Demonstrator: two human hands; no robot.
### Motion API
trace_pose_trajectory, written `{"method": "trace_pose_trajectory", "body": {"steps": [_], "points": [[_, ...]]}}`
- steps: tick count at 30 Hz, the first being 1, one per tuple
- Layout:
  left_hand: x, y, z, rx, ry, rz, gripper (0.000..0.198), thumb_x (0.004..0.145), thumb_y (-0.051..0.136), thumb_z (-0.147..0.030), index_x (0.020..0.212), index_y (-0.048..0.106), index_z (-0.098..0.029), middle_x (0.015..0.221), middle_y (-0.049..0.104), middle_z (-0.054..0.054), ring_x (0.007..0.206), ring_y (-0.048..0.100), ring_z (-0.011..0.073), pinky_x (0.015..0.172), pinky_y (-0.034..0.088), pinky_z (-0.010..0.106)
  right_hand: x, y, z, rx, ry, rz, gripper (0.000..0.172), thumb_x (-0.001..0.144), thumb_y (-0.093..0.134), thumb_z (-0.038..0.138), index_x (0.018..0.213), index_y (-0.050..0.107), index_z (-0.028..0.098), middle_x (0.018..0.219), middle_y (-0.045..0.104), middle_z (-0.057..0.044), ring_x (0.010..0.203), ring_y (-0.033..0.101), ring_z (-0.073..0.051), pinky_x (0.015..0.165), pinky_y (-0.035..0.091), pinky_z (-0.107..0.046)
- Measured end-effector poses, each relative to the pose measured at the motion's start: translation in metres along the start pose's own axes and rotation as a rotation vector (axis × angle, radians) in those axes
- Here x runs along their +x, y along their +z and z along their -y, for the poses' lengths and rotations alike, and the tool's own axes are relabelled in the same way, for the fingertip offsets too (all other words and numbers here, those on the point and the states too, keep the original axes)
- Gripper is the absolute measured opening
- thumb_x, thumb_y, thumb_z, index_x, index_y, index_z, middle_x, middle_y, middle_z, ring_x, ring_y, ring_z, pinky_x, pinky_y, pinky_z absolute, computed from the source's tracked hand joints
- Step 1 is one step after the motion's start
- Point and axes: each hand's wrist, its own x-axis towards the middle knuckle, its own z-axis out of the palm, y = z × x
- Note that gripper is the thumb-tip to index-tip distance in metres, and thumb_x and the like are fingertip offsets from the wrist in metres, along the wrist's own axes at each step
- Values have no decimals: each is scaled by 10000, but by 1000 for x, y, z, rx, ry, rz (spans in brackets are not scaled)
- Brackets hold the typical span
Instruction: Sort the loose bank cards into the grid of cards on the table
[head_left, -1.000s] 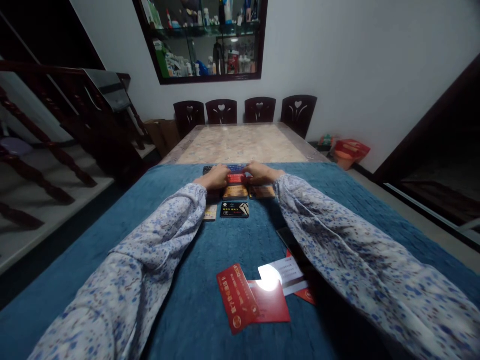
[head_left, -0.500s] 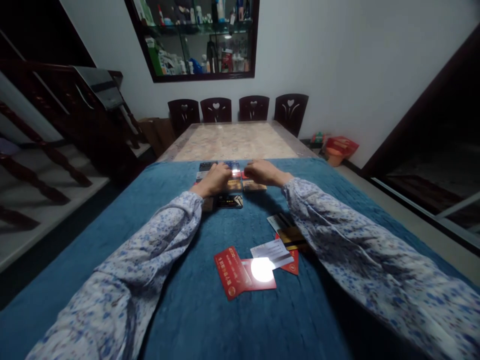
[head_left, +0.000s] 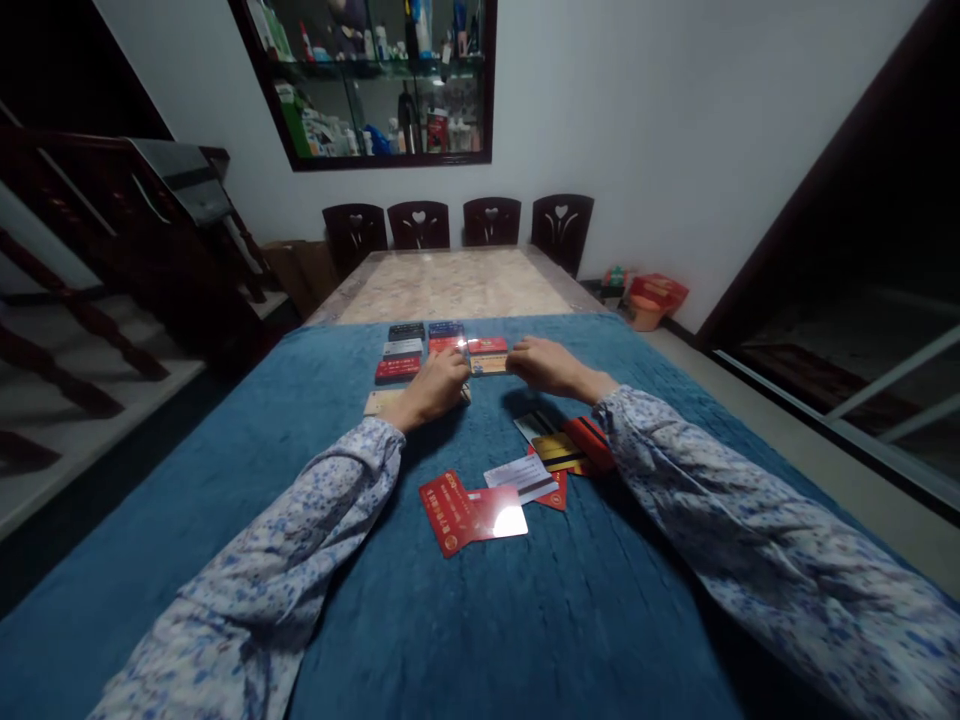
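My left hand (head_left: 435,388) rests over the laid-out plastic cards, fingers curled, its fingertips close to the left edge of a tan card (head_left: 489,364). At that card's right edge is my right hand (head_left: 553,366), with its fingers bent together. What either hand pinches, if anything, is hidden. Just behind the tan card lies a red card (head_left: 487,345). To the left are a black card (head_left: 406,331), a grey card (head_left: 403,347) and a dark red card (head_left: 398,369). A blue card (head_left: 446,328) shows beyond my left hand, and a beige card (head_left: 381,402) lies beside my left wrist.
Nearer me, loose cards overlap on the blue cloth (head_left: 480,640): a red card (head_left: 448,512), a white card (head_left: 521,478), a gold card (head_left: 559,452) and an orange-red card (head_left: 589,444). Several chairs stand beyond the marble-patterned tabletop (head_left: 465,283).
My right hand has drawn back to the right, off the top of the red and tan cards. My left hand has come slightly nearer, uncovering cards on the left. The view has shifted.
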Motion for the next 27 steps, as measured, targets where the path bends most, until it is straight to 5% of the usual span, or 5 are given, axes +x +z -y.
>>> {"method": "trace_pose_trajectory", "body": {"steps": [11, 20, 27], "points": [[-18, 4, -43, -44, 81, 10, 305, 943, 434, -71, 956, 728, -154, 1057, 710, 127, 1034, 572, 257, 921, 421, 419, -52, 10, 10, 24, -12, -16, 276, 998, 483, 213, 922, 747, 195, 876, 701, -98, 846, 545, -203, 703, 328, -305], [-26, 4, -92, -126, 300, 75, 267, 940, 531, -129, 1155, 677, -187, 1190, 706, 116, 1169, 545, 264, 945, 392, 415, -79, 24, 10, 41, 37, -11, 208, 963, 546, 206, 926, 751, 196, 879, 709, -97, 846, 552, -210, 696, 337, -304], [-26, 11, -108, -137, 408, 119, 332, 1015, 473, -181, 1321, 597, -222, 1336, 675, 92, 1281, 502, 269, 977, 364, 431, -90, 31, 9, 47, 36, -20, 223, 981, 537, 234, 901, 738, 181, 875, 703, -99, 844, 532, -204, 700, 329, -307]]}}
